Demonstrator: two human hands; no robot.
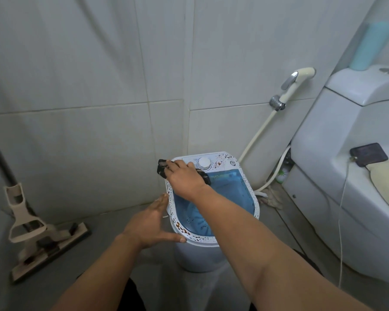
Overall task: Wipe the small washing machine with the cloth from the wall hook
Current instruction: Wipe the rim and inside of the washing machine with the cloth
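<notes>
The small washing machine [238, 176] stands on the floor in the corner, white with a translucent blue lid, a round dial at the back and brown specks on its rim. My right hand [184, 176] presses a dark cloth [161, 168] flat onto the machine's back left corner, next to the dial; most of the cloth is hidden under the palm. My left hand [152, 221] lies against the machine's left rim, fingers spread, holding nothing.
A mop [41, 234] leans against the tiled wall at the left, its head on the floor. A white toilet [346, 176] fills the right side, with a dark phone [368, 153] and a cable on it. A bidet sprayer [294, 86] and hose hang on the wall behind the machine.
</notes>
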